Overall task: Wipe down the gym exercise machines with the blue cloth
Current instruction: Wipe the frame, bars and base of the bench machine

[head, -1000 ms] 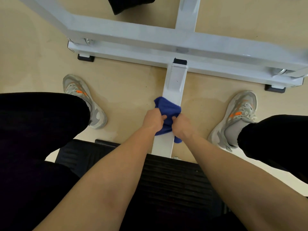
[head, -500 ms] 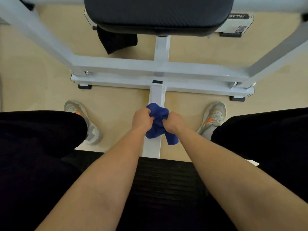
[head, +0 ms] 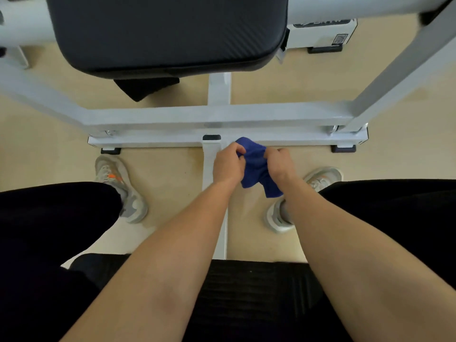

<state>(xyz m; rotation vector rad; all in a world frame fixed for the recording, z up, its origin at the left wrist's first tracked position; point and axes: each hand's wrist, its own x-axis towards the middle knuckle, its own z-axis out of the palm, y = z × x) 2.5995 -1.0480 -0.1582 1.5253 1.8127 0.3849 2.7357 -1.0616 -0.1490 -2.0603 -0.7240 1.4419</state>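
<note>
The blue cloth (head: 254, 166) is bunched between both hands, above the floor and just right of the white centre beam (head: 209, 164) of the gym machine. My left hand (head: 228, 165) grips its left side with curled fingers. My right hand (head: 280, 165) grips its right side, and a loose corner hangs down below. The white cross bar (head: 283, 114) of the frame runs just beyond the hands. A black padded rest (head: 167, 33) fills the top of the view.
I sit on a black textured seat (head: 246, 292) with a dark-trousered leg on each side. A grey shoe (head: 118, 186) stands left of the beam and another (head: 318, 178) to the right. A slanted white strut (head: 407, 67) rises at the right. The floor is beige.
The cloth and both hands have lifted off the centre beam and shifted to its right. The view has tilted up, bringing the black pad into sight.
</note>
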